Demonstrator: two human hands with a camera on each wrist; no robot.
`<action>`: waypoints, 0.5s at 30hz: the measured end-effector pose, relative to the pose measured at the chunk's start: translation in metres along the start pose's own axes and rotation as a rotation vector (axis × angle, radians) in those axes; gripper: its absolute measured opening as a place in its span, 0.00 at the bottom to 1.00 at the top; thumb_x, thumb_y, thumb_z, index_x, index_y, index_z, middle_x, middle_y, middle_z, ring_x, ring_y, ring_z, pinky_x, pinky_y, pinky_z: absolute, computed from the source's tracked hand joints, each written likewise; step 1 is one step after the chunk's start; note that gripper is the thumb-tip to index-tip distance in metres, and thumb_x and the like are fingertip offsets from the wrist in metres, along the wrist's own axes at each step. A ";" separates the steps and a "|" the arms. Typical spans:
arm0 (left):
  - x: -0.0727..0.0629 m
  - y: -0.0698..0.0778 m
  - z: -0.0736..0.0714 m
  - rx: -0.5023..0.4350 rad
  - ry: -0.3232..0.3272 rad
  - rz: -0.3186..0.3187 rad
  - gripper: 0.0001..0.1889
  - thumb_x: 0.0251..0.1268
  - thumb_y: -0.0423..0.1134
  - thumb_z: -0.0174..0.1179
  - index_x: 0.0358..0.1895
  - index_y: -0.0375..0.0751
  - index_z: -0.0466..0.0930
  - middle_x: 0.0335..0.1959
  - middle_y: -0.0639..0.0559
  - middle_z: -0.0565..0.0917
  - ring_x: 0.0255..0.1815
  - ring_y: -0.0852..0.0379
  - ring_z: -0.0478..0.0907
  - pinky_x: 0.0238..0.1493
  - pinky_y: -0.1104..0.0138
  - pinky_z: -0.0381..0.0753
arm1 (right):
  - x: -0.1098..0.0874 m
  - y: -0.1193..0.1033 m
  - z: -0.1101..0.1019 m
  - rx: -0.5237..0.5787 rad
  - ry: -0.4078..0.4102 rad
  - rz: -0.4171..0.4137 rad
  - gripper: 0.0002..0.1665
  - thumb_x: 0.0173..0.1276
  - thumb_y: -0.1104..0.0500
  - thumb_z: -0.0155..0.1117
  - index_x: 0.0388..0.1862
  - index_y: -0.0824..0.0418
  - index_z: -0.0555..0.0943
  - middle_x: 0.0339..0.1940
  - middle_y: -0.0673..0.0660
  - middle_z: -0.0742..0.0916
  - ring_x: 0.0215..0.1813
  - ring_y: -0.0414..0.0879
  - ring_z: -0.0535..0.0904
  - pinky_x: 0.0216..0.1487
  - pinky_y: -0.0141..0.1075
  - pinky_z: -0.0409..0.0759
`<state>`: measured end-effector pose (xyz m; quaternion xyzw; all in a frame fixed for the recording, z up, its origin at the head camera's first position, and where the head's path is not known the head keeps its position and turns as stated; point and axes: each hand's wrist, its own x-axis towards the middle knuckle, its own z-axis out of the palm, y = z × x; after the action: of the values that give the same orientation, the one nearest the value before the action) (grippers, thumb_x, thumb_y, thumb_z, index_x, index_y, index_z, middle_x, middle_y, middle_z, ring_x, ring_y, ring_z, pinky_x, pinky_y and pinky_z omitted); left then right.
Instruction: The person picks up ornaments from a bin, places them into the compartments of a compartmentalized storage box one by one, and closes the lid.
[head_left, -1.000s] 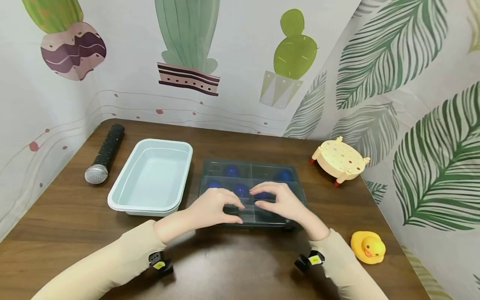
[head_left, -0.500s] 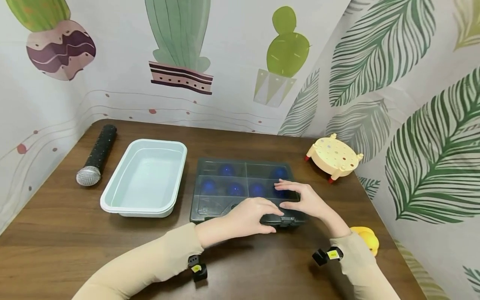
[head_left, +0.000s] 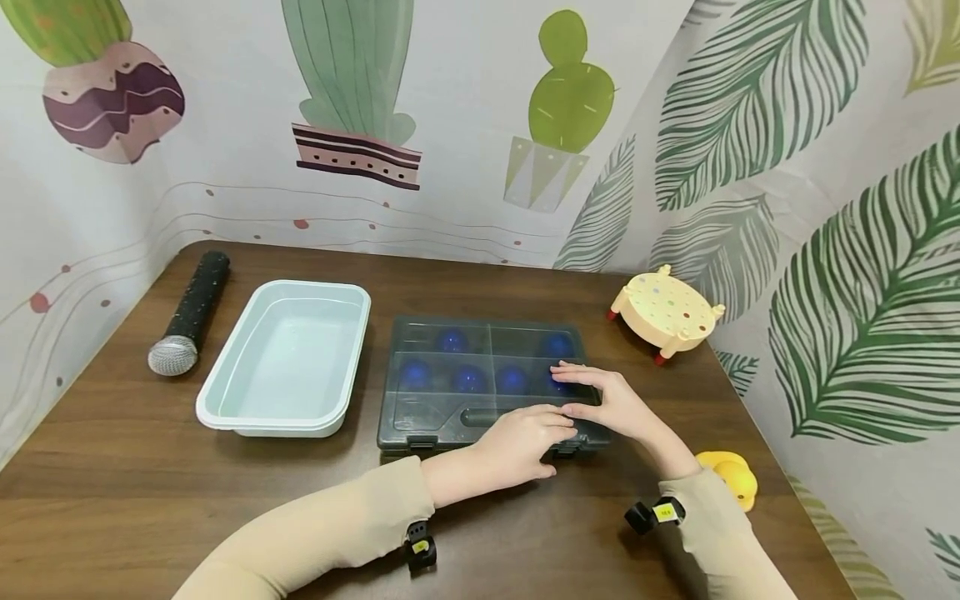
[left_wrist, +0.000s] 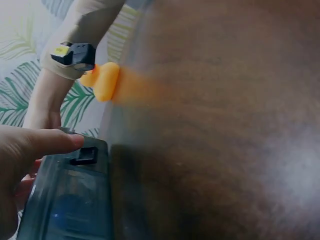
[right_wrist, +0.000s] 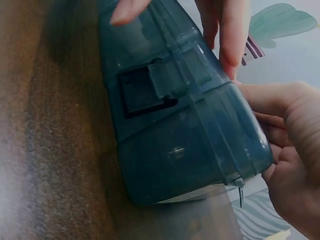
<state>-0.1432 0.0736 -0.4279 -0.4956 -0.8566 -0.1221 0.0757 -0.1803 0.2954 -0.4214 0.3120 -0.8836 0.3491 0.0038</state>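
Note:
A dark translucent compartment box (head_left: 431, 408) lies flat, lid down, with several blue balls (head_left: 469, 379) showing through it. My left hand (head_left: 517, 446) is at the box's front right, fingers over the lid and thumb at the front side. In the left wrist view that thumb is beside a dark latch (left_wrist: 86, 156). The same latch (right_wrist: 145, 90) faces the right wrist camera; whether it is fastened I cannot tell. My right hand (head_left: 611, 404) rests on the lid's right side with fingers relaxed, touching the box edge in the right wrist view.
Left of the box stands a pale blue plastic tub (head_left: 210, 408), with a black microphone (head_left: 197, 304) beyond it. A cream toy stool (head_left: 666, 310) sits at the back right. A yellow rubber duck (head_left: 735, 477) is partly behind the right sleeve.
Both hands have moved right from the lid's middle. The left hand went to the front right latch and then closer to the right hand. The box stays in place.

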 end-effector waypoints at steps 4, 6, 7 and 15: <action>0.000 0.001 0.001 0.018 0.037 -0.023 0.26 0.53 0.48 0.73 0.57 0.47 0.82 0.58 0.58 0.83 0.61 0.60 0.76 0.62 0.71 0.75 | 0.000 -0.001 0.002 -0.010 0.006 0.005 0.27 0.58 0.62 0.73 0.58 0.64 0.81 0.62 0.61 0.83 0.69 0.60 0.72 0.67 0.26 0.65; 0.001 0.001 0.002 0.006 0.055 -0.035 0.25 0.52 0.47 0.73 0.55 0.48 0.84 0.56 0.59 0.84 0.57 0.61 0.78 0.58 0.71 0.77 | 0.000 0.000 0.003 -0.010 0.006 0.004 0.27 0.58 0.62 0.73 0.58 0.64 0.81 0.62 0.61 0.83 0.68 0.60 0.72 0.67 0.27 0.66; 0.001 0.000 0.002 0.002 0.059 -0.042 0.24 0.52 0.47 0.74 0.55 0.49 0.84 0.55 0.59 0.84 0.56 0.61 0.78 0.56 0.72 0.78 | 0.000 0.000 0.004 -0.008 0.006 0.005 0.27 0.58 0.62 0.73 0.58 0.64 0.81 0.62 0.61 0.83 0.69 0.60 0.72 0.67 0.28 0.66; 0.003 0.000 0.005 0.002 0.073 -0.050 0.22 0.49 0.45 0.75 0.51 0.51 0.87 0.52 0.62 0.86 0.50 0.63 0.80 0.50 0.72 0.81 | -0.003 0.005 0.008 0.008 0.035 -0.004 0.27 0.58 0.64 0.73 0.58 0.64 0.81 0.61 0.61 0.83 0.68 0.60 0.72 0.67 0.26 0.65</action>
<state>-0.1443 0.0776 -0.4323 -0.4692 -0.8654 -0.1412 0.1046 -0.1788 0.2949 -0.4315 0.3078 -0.8813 0.3580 0.0188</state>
